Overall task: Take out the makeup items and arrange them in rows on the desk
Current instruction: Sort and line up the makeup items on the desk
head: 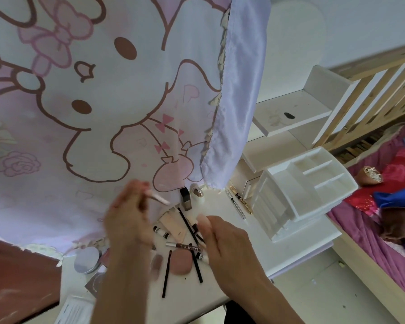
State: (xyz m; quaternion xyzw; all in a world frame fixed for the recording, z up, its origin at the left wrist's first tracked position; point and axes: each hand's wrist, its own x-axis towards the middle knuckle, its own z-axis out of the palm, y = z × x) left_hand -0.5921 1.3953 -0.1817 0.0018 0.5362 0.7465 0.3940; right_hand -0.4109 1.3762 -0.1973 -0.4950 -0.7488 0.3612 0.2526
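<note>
My left hand (126, 220) is raised above the white desk (255, 232) and pinches a thin pale pink stick (158, 198), blurred by motion. My right hand (225, 242) hovers over a loose pile of makeup with its fingers relaxed and holds nothing. Under my hands lie black pencils (166, 273), a brown labelled tube (185, 245), small white tubes (161, 231), a beige flat palette (173, 224) and a pink sponge (180, 263). Farther back stand a dark bottle (185, 198) and a round compact (197, 191). Two slim pens (240, 202) lie beside the empty white organizer (304, 190).
A pink cartoon curtain (91, 90) hangs over the desk's left side and far edge. A silver round tin (87, 259) sits at the desk's left. White shelves (295, 113) rise behind. A bed with purple bedding (384, 242) and a wooden frame lies to the right.
</note>
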